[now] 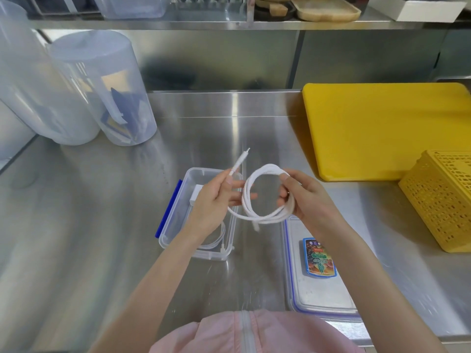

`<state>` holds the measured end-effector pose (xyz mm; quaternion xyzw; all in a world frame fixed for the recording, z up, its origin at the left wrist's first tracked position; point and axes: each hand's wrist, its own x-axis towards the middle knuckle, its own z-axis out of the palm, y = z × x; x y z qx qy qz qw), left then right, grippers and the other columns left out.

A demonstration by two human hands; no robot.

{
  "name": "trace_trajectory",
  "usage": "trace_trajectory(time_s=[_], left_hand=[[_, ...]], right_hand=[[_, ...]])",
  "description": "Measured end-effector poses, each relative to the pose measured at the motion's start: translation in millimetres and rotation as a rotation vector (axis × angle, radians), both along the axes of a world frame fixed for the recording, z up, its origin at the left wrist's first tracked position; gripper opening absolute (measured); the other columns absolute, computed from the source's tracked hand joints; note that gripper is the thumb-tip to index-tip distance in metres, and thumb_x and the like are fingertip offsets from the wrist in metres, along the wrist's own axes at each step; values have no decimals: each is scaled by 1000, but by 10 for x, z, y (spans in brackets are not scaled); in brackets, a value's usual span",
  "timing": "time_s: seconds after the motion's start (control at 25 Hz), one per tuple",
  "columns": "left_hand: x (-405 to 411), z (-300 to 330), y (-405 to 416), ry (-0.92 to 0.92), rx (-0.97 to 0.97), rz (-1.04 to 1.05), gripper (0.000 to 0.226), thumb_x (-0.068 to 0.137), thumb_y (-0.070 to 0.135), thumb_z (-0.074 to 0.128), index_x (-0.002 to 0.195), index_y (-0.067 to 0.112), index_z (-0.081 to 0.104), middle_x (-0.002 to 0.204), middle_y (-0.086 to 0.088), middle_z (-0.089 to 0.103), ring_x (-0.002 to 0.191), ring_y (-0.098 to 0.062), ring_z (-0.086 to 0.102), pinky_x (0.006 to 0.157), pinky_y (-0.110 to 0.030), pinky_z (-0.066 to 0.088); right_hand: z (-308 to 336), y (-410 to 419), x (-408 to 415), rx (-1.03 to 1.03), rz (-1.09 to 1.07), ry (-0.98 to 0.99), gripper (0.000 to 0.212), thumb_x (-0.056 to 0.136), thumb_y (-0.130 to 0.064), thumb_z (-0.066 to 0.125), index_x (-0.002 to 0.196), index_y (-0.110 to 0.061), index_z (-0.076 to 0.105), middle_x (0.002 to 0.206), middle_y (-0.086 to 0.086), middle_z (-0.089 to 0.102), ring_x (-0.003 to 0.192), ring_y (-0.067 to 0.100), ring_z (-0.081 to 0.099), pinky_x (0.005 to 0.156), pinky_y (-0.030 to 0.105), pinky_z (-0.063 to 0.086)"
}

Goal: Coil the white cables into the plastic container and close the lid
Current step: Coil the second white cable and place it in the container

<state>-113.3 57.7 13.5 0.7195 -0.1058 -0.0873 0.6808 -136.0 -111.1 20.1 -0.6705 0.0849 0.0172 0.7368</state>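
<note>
Your right hand [303, 197] is closed around a coil [265, 197] of white cable, fingers wrapped over its right side, several loops bunched in the grip. Your left hand [216, 197] pinches the free end of the same cable between thumb and fingers; the plug [246, 151] sticks up and away from you, past the fingertips. One strand runs from the left hand under the coil, and a short tail hangs down from the coil's bottom. Both hands are held above the counter [102, 212], close together, the coil between them.

Right under the left hand sits the open container [175, 220], clear plastic with a blue clip on its left side. Inside it lie a white charger block [195, 196] at the far end and a second, thinner cable [216, 240] looped at the near end; your wrist hides part of both.

The lid [318, 289] lies flat on the counter to the right of the container, apart from it, below your right forearm, with a colourful sticker [318, 258] on it.

Further right: a yellow board [382, 128] and a yellow basket [443, 197] touching its near edge. Far left: two tall cloudy tubs [102, 87]. Pink garment [249, 332] at bottom edge.
</note>
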Motion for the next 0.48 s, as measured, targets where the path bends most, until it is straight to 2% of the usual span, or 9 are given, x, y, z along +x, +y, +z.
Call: trace_trajectory(time_s=[0.12, 0.24, 0.32, 0.36, 0.4, 0.48], left_hand=[[77, 3, 83, 46, -18, 115, 27, 99, 13, 29, 113, 15, 51, 91, -2, 67, 69, -6, 68, 64, -13, 53], [64, 27, 52, 87, 207, 10, 31, 97, 11, 32, 111, 16, 60, 73, 3, 61, 52, 0, 55, 54, -8, 45], [11, 31, 11, 101, 255, -87, 42, 94, 6, 34, 85, 31, 66, 66, 3, 52, 49, 0, 46, 51, -7, 40], [-12, 27, -6, 131, 215, -125, 48, 92, 2, 35, 74, 34, 65, 65, 4, 51, 50, 0, 44, 52, -8, 39], [-27, 23, -19, 177, 144, -157, 48, 92, 0, 35, 71, 32, 65, 64, 7, 52, 53, 0, 45, 55, -11, 39], [-29, -8, -24, 247, 15, -198, 39, 93, 2, 37, 80, 24, 66, 63, 14, 59, 60, 0, 51, 64, -17, 40]], right_hand=[[29, 0, -29, 7, 50, -22, 22, 94, -17, 40, 95, -23, 62, 54, -9, 55, 50, 4, 55, 50, 16, 49], [64, 28, -54, 16, 121, -49, 27, 95, -21, 40, 93, -33, 64, 56, -11, 57, 55, 5, 56, 55, 16, 49], [70, 72, -44, -32, 138, -67, 27, 95, -22, 40, 94, -34, 64, 57, -11, 58, 55, 4, 55, 54, 15, 48], [72, 91, -35, -58, 122, -71, 26, 95, -21, 41, 97, -32, 64, 57, -12, 58, 55, 4, 55, 53, 15, 47], [75, 101, -25, -74, 96, -70, 24, 94, -21, 41, 101, -27, 63, 55, -12, 57, 53, 3, 54, 51, 14, 46], [82, 102, -15, -79, 58, -71, 24, 94, -19, 41, 107, -21, 61, 53, -12, 56, 50, 4, 53, 48, 14, 45]])
